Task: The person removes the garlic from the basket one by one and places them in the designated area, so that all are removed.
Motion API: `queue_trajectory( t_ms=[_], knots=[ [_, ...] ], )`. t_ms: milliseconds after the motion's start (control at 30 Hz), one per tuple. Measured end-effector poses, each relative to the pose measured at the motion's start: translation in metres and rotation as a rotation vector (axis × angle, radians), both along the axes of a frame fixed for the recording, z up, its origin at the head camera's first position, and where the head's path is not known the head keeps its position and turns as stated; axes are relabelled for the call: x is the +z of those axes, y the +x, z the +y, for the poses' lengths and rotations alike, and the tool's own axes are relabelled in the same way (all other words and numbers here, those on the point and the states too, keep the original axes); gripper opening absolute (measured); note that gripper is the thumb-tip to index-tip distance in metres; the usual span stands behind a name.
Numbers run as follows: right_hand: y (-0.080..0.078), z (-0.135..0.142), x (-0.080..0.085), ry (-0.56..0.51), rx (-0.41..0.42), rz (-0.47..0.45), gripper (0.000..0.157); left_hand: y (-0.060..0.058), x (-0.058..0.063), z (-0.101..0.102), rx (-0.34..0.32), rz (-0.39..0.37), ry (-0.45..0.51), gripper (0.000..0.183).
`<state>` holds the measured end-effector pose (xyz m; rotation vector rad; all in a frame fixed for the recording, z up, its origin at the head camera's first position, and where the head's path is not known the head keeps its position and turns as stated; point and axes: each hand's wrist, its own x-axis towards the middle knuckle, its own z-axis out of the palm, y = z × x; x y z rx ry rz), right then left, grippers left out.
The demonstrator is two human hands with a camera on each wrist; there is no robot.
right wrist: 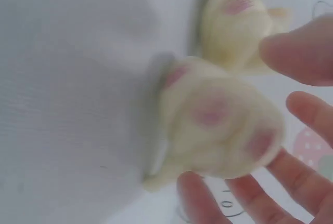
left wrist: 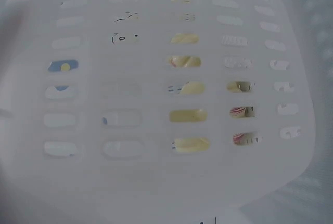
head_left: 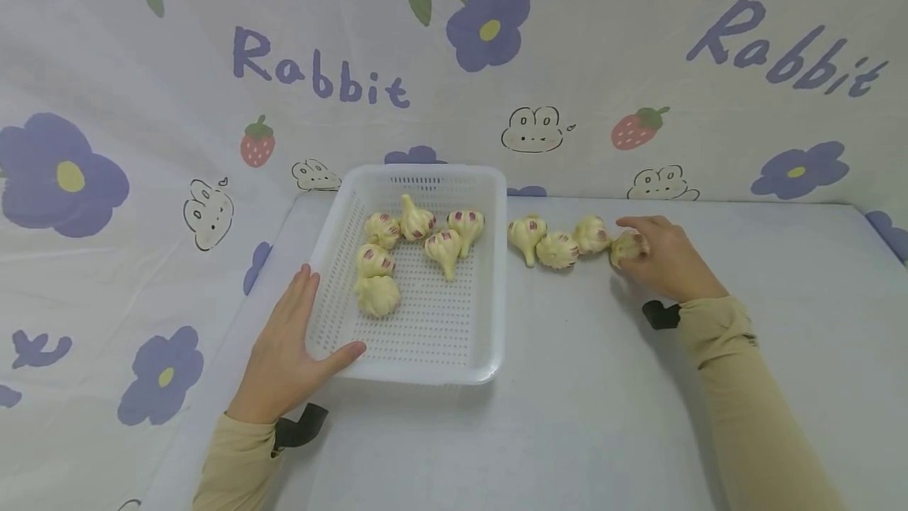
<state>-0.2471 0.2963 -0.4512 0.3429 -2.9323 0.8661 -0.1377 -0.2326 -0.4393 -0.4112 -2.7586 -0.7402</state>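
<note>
My left hand (head_left: 284,345) rests at the near left corner of a white perforated plastic basket (head_left: 496,282), fingers straight along its left side and thumb over the front rim. Several garlic bulbs (head_left: 379,296) lie in the basket; in the left wrist view, bits of bulb (left wrist: 188,115) show through its slots. My right hand (head_left: 667,255) is around the rightmost garlic bulb (head_left: 627,247) of a row on the table. In the right wrist view this bulb (right wrist: 218,120) is blurred; fingers (right wrist: 200,198) lie close beside it, and the thumb stands apart from it.
To the left of that bulb, more garlic bulbs (head_left: 556,250) sit in a row between the basket and my right hand. The pale table (head_left: 567,416) ends at a printed cloth backdrop (head_left: 454,124). Black wrist mounts (head_left: 301,426) stick out beside both wrists.
</note>
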Motion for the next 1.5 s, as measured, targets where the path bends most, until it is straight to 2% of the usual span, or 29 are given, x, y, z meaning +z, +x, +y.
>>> queue_trajectory(
  t_ms=[467, 733, 933, 1233, 1500],
  knots=[
    [0.017, -0.015, 0.036, 0.011, 0.036, 0.106, 0.060, 0.001, 0.003, 0.000, 0.008, -0.004, 0.000, 0.112],
    [0.032, -0.032, 0.061, -0.009, 0.043, 0.099, 0.059, 0.000, 0.003, -0.001, -0.001, 0.003, 0.002, 0.112],
    [0.040, -0.044, 0.073, -0.007, 0.076, 0.148, 0.058, -0.001, 0.002, 0.000, -0.009, 0.013, 0.008, 0.113],
    [0.041, -0.072, 0.092, -0.013, 0.156, 0.173, 0.058, -0.001, 0.002, 0.001, -0.004, 0.003, 0.000, 0.113],
    [0.035, -0.116, 0.100, -0.009, 0.306, 0.247, 0.055, -0.001, 0.000, 0.000, -0.001, 0.014, -0.001, 0.112]
  ],
)
